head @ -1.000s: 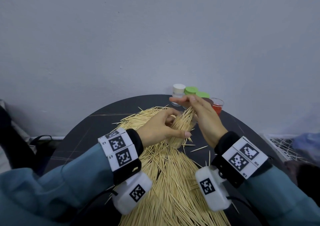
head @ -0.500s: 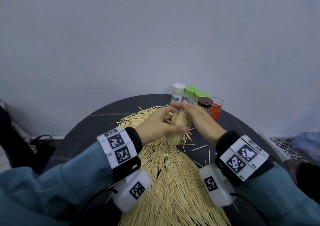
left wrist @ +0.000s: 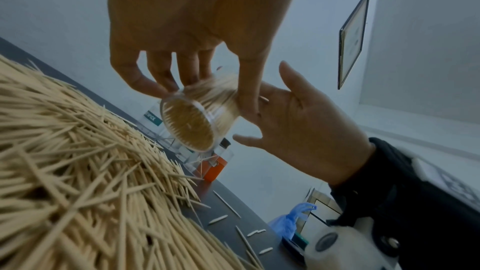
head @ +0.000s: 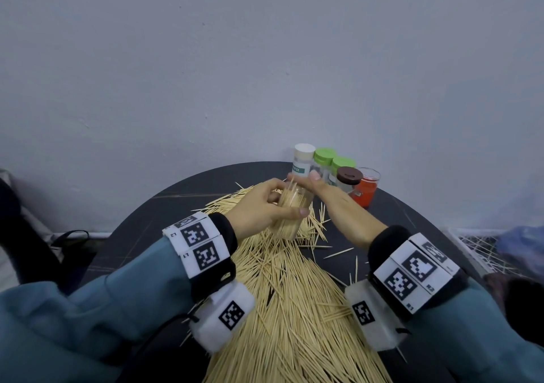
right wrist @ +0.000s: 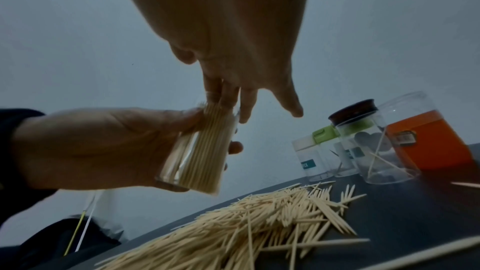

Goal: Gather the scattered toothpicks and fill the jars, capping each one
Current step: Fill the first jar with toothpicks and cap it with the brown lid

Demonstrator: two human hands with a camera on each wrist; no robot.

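One clear jar (head: 290, 215), packed with toothpicks, was gripped by the left hand (head: 259, 206) | right hand (head: 332, 203) fingers, straight, were laid across its mouth, levelling | capping judged next.

Teal sleeves (head: 88, 309), black wristbands (head: 391, 244) bearing white square-code tags, white wrist cameras (head: 223, 315)

A plain indoor room, most likely a data-recording or office-like space; which exactly cannot be told. A bare pale wall (head: 265, 59) stands close behind a round dark tabletop (head: 164, 206). A framed picture (left wrist: 353, 40) hangs on the wall. A white baseboard (head: 88, 234) runs along the bottom of the wall, with a black cable (head: 69, 235) beside it.
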